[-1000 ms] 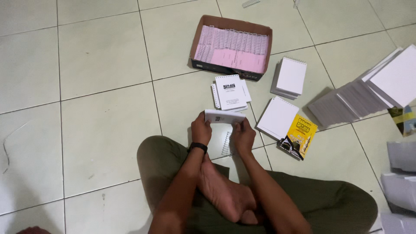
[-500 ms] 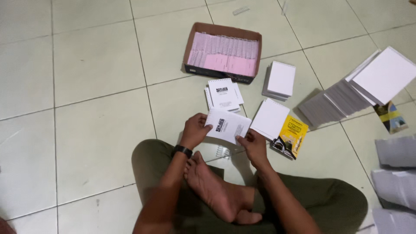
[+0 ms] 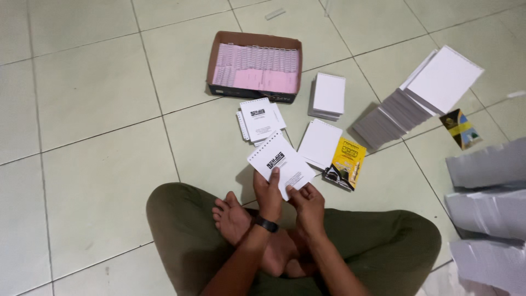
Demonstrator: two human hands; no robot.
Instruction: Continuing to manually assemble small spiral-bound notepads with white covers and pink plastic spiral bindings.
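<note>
Seated person on a tiled floor (image 3: 98,104), legs crossed. A second ago the spiral notepad (image 3: 280,163) was held edge-on, low between both hands; it has since been raised and turned face-up, so its printed cover now shows, which suggests it is being checked. Its long axis runs diagonally, the coil edge pointing up and left, away from the hands. Left hand (image 3: 268,192) pinches the near edge, thumb on top; right hand (image 3: 308,204) pinches the lower corner. Beyond the hands lie a cardboard box (image 3: 255,66) and a pile of finished notepads (image 3: 260,119).
</note>
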